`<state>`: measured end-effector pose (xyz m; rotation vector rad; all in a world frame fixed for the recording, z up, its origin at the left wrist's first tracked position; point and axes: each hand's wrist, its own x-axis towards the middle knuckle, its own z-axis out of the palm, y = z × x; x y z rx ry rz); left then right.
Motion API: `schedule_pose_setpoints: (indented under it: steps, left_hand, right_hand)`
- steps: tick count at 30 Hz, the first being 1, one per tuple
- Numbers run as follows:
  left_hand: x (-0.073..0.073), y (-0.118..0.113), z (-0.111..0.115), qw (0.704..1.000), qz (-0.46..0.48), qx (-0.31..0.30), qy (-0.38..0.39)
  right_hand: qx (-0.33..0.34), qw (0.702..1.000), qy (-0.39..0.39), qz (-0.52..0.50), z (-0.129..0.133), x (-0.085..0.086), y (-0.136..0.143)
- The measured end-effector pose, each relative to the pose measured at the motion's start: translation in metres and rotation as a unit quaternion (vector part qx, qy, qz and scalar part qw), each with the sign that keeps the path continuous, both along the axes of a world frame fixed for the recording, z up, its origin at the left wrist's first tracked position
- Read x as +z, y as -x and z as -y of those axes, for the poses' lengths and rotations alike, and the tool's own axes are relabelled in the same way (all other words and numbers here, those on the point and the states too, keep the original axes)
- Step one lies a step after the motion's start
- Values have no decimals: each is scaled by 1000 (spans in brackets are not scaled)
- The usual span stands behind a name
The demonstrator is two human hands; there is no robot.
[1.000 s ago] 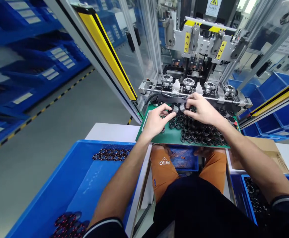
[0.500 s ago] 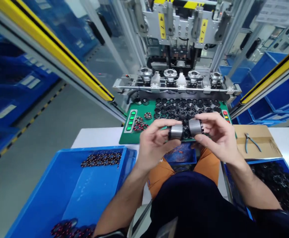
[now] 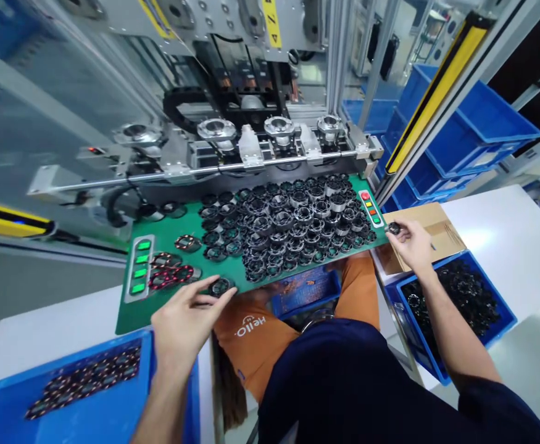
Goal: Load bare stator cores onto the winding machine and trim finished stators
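My left hand (image 3: 189, 317) grips a stator core (image 3: 220, 286) between thumb and fingers at the front edge of the green work surface (image 3: 177, 228). The core is a short metal ring with black toothed ends. Far to the right, my right hand (image 3: 413, 246) pinches another dark toothed ring (image 3: 394, 227) beside the right button panel (image 3: 370, 208). Between my hands stand several rows of similar stator cores (image 3: 281, 219), some stacked. Left of these rows lie wound stators (image 3: 172, 276) with copper and red wire.
Behind the cores runs a machine fixture with round metal holders (image 3: 279, 126). A blue bin (image 3: 149, 345) at lower left holds wound stators. At right are a cardboard sheet (image 3: 436, 222), a blue bin (image 3: 513, 317) of black parts and stacked blue crates (image 3: 487, 132). Green buttons (image 3: 141, 271) sit at left.
My hands, earlier close together with a stator core in each, have moved wide apart. The left is now low at the surface's front edge, the right beyond its right side. The view has shifted right.
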<state>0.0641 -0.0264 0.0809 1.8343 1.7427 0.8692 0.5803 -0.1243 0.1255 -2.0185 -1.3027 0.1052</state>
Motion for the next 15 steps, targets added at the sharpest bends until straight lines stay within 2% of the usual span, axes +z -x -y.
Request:
schedule_pose_setpoints:
  steps: [2, 4, 8, 15]
  left_hand:
    - [-3, -3, 1, 1000, -1, 0, 3]
    - [1, -5, 1, 1000, 4, -2, -8]
    - [6, -8, -2, 999, 14, 8, -32]
    - [-3, -6, -7, 999, -19, -1, -36]
  right_hand:
    - [2, 999, 34, -17, -3, -18, -4]
    - [6, 999, 39, -20, -3, -26, -8]
    - [2, 999, 32, -16, -2, -28, -13]
    - [-9, 999, 25, -18, -5, -34, -11]
